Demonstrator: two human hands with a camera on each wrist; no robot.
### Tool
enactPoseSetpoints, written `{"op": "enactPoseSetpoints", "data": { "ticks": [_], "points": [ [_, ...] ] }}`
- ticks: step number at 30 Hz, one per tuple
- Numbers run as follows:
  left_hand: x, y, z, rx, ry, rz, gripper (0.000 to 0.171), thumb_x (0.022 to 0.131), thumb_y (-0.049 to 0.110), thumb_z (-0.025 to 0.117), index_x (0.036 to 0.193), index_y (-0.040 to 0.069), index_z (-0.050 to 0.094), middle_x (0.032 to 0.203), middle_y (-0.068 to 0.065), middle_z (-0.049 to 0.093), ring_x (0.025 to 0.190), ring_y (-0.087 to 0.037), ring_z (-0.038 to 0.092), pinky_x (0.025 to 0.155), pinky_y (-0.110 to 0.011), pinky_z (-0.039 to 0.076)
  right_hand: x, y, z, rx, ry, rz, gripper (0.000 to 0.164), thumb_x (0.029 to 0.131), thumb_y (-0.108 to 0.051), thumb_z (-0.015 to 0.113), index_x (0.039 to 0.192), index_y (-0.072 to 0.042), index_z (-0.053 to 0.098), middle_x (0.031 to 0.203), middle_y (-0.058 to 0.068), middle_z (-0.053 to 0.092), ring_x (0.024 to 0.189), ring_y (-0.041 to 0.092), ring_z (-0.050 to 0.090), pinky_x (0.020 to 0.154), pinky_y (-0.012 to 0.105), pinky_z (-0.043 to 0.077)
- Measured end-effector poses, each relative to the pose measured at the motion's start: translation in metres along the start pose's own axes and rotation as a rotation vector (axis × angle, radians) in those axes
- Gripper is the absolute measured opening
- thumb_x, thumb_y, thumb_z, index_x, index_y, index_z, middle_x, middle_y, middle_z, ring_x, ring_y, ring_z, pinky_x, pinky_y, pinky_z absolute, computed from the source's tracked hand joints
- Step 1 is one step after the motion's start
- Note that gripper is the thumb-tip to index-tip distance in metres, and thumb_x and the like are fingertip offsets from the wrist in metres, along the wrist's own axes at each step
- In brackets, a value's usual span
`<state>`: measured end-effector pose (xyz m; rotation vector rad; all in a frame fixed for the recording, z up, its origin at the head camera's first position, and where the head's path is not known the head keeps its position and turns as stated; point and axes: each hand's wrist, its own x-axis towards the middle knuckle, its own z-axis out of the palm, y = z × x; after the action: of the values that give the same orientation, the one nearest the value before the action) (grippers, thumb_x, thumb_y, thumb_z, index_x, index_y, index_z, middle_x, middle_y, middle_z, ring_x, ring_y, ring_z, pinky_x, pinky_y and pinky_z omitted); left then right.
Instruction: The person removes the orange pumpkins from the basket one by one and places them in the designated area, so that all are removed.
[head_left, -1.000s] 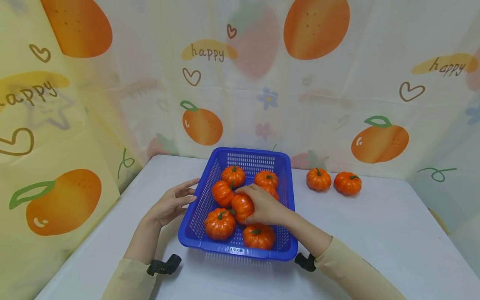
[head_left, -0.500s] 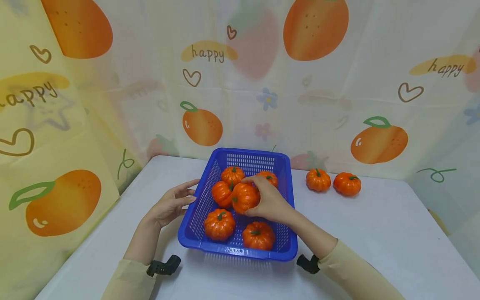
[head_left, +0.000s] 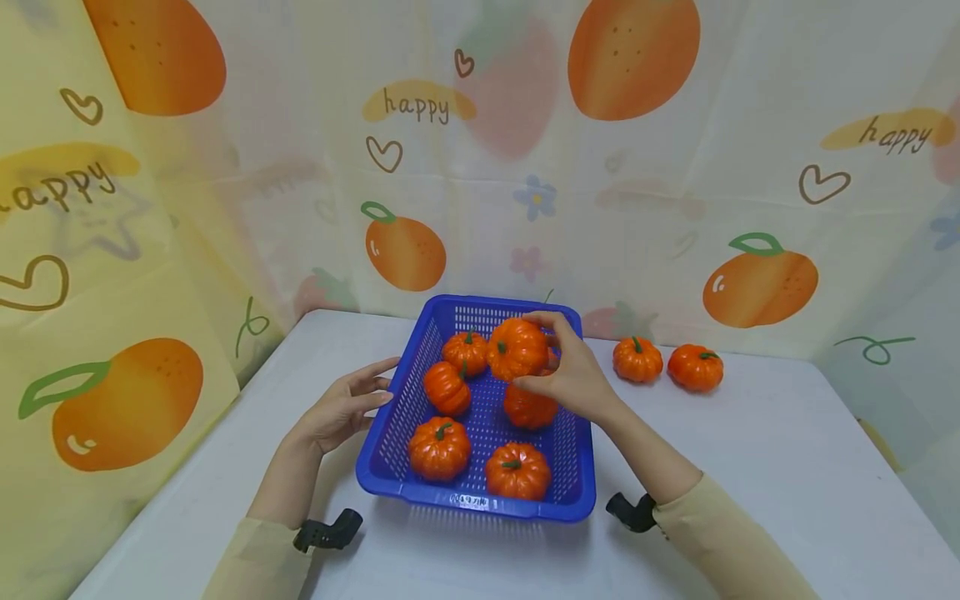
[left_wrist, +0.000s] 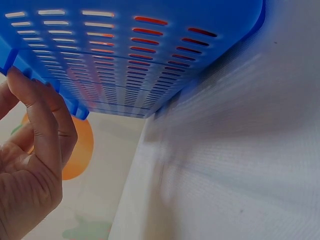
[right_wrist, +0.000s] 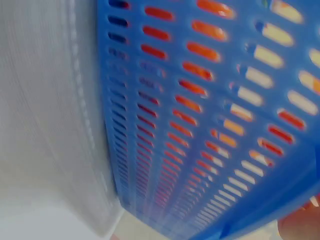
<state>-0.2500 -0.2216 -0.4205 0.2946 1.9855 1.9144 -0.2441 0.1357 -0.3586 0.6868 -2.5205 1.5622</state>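
Note:
A blue plastic basket (head_left: 525,511) with slotted walls holds several small orange pumpkins with green stems. My right hand (head_left: 581,375) grips one pumpkin (head_left: 517,350) between thumb and fingers over the basket's back right part, its stem facing left. Beneath and beside that hand lies another pumpkin (head_left: 531,407); one behind it is mostly hidden. Along the left side sit a tipped pumpkin (head_left: 447,388) and upright ones. My left hand (head_left: 345,410) has relaxed fingers at the left rim. In the left wrist view, its fingers (left_wrist: 37,107) touch the blue rim (left_wrist: 80,112) from outside.
Two more pumpkins, one (head_left: 637,359) beside the other (head_left: 695,367), stand on the white table (head_left: 750,467) right of the basket. A fruit-printed curtain (head_left: 637,250) hangs behind the table and along its sides. Each wrist wears a black camera mount (head_left: 328,531).
My right hand has lifted the pumpkin from the basket's middle and carried it toward the back right, uncovering the pumpkin below. My left hand and the basket have stayed put.

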Motion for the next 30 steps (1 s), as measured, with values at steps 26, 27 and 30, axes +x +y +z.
{"op": "enactPoseSetpoints", "data": {
  "ticks": [26,27,30],
  "points": [
    [-0.001,0.003,0.002,0.04,0.021,-0.017,0.066,0.097,0.018,0.059,0.156,0.013,0.03,0.113,0.004,0.062,0.097,-0.01,0.067,0.084,-0.029,0.058,-0.019,0.031,-0.088,0.235,0.339,0.147,0.075,0.084,-0.007,0.076,0.147,-0.015,0.034,0.14,-0.001,0.04,0.119,0.006,0.051,0.088,0.005,0.049],
    [-0.001,0.003,0.002,0.042,0.021,-0.017,0.066,0.097,0.018,0.059,0.156,0.013,0.03,0.113,0.004,0.062,0.098,-0.01,0.067,0.085,-0.03,0.057,-0.021,0.033,-0.092,0.234,0.355,0.157,0.075,0.085,-0.008,0.076,0.147,-0.016,0.035,0.139,-0.002,0.039,0.118,0.006,0.051,0.087,0.005,0.049],
    [-0.001,0.003,0.003,0.04,0.018,-0.013,0.066,0.097,0.017,0.059,0.156,0.013,0.03,0.112,0.004,0.062,0.098,-0.01,0.067,0.085,-0.03,0.057,-0.026,0.042,-0.105,0.219,0.409,0.198,0.075,0.084,-0.009,0.076,0.146,-0.018,0.035,0.133,-0.008,0.04,0.115,0.006,0.052,0.086,0.004,0.048]
  ]
}}
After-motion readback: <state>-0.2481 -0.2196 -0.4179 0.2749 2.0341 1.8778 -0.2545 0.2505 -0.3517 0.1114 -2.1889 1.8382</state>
